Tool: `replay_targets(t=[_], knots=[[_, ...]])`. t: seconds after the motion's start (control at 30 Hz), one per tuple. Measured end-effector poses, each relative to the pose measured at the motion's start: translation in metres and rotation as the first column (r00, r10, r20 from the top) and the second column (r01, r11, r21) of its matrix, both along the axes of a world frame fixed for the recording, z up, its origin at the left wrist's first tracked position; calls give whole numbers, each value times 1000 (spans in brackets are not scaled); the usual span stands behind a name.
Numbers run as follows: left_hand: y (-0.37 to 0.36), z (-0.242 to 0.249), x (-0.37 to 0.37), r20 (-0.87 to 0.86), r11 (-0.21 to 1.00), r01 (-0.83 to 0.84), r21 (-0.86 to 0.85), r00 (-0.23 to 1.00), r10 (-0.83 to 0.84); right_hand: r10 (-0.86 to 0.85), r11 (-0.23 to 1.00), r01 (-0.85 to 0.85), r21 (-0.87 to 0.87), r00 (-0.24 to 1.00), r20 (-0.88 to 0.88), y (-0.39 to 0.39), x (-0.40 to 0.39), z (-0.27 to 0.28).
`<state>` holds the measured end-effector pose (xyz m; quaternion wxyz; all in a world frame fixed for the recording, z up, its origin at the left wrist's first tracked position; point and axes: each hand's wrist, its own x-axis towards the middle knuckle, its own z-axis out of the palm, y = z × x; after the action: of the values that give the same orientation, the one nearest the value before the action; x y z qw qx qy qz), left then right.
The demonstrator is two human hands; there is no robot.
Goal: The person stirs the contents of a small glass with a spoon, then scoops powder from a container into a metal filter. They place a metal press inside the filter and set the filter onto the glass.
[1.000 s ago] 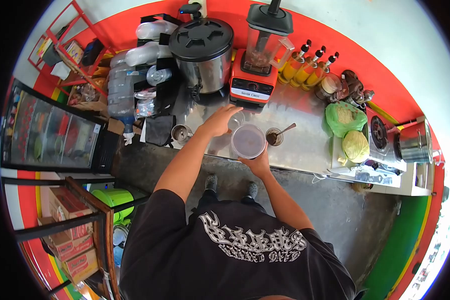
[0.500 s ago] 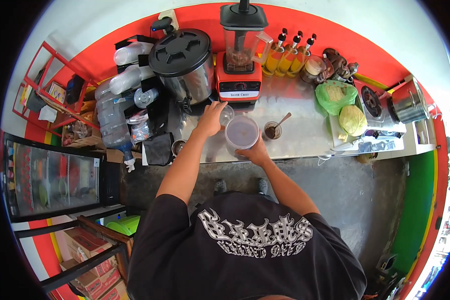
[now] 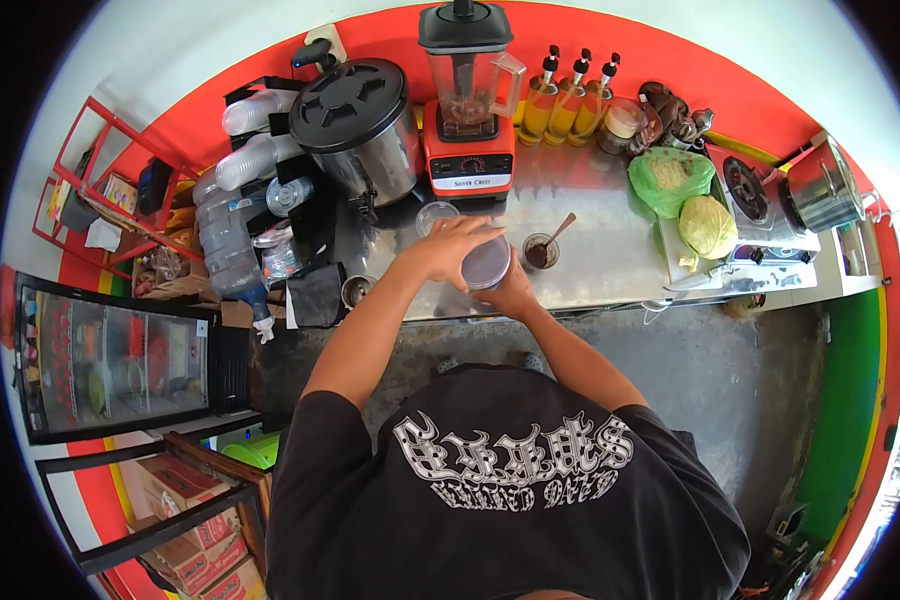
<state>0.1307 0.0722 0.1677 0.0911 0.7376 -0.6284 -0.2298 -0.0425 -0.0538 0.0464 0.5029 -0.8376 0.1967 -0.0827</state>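
A round clear plastic container with a translucent lid [image 3: 485, 265] stands at the front of the steel counter. My right hand [image 3: 511, 293] is wrapped round its near right side. Over the lid's left and far edge curves my left hand [image 3: 452, 250], fingers bent across the rim with the thumb on the near side; the contents are hidden. Behind my left hand sits a small clear plastic cup [image 3: 436, 214]. To the right of the container is a glass [image 3: 542, 252] with dark contents and a spoon [image 3: 562, 226] leaning in it.
A red blender [image 3: 467, 160] and a steel drink dispenser [image 3: 365, 150] stand at the back. Several pump bottles [image 3: 566, 105] line the wall. A green bag [image 3: 670, 178], a cabbage [image 3: 707, 228] and a stove with a pot [image 3: 825, 190] are on the right.
My left hand has moved right from beside the small clear cup onto the container's lid. My right hand still holds the container. The whole view has shifted slightly.
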Motion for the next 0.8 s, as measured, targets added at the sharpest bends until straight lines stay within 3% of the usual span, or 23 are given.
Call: replay_targets(t=[0.07, 0.27, 0.33, 0.43, 0.57, 0.63, 0.67, 0.73, 0.77, 0.8], knots=[[-3, 2, -4, -12, 1000, 6, 10, 1000, -5, -23, 1000, 22, -17, 999, -37, 2, 0, 2], [0, -1, -15, 177, 998, -58, -23, 982, 61, -17, 1000, 17, 15, 999, 32, 2, -1, 0], [-2, -5, -26, 295, 980, -198, -7, 936, 191, -15, 1000, 15, 13, 999, 36, 1, -1, -2], [-4, -6, -39, 306, 939, -343, 14, 896, 322, -14, 1000, 14, 10, 999, 45, 1, -1, -7], [7, -7, -34, 330, 949, -307, -68, 891, 312, -10, 1000, 11, -8, 997, 71, 1, 2, -13], [5, -26, -17, 235, 987, -20, -158, 970, 58, 8, 1000, -8, -1, 999, 39, -3, 1, -14], [0, -31, -14, 220, 983, -44, -176, 972, 83, 3, 1000, -4, 30, 1000, 19, -3, 0, -14], [-5, -19, -12, 325, 997, 66, 36, 943, -74, 11, 1000, -11, -14, 1000, -28, -2, 0, -12], [-6, -13, -16, 324, 998, 57, 31, 944, -64, -4, 999, 2, -40, 998, -61, -2, 0, -11], [-9, -1, -23, 290, 995, -73, 69, 956, 50, 0, 999, -3, -42, 998, -59, -2, 0, -10]])
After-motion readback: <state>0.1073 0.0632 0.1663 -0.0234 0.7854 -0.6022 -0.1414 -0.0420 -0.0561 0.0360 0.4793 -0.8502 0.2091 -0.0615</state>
